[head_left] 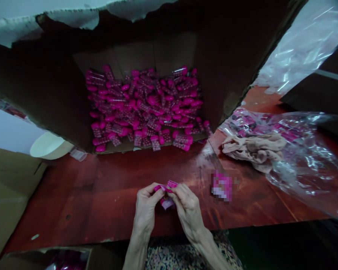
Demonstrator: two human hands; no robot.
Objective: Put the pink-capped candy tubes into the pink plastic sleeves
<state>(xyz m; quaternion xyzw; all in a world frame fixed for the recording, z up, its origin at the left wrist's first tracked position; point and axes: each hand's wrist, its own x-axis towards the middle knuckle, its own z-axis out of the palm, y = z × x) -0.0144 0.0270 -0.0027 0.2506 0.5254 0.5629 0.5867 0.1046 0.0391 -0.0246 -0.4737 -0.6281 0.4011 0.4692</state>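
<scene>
Close to the table's front edge, my left hand (145, 208) and my right hand (189, 206) meet, thumbs and fingers pinching a small pink printed packet (167, 203) between them. Its pink upper edge shows between the fingertips, and a pale lower part hangs below; the fingers hide the rest. To the right of my right hand lies a pink printed piece (222, 186), blurred into blocks. Beyond both hands, many small clear containers with pink caps (146, 103), filled with pink beads, are heaped in a large cardboard box (233, 71) lying with its opening towards me.
On the right, a beige cloth (253, 147) rests against a clear plastic bag (312, 161) with pink pieces inside. A white round tub (49, 145) and a cardboard carton (9, 191) stand left. Another open box (97, 258) sits below the red table's (101, 210) front edge.
</scene>
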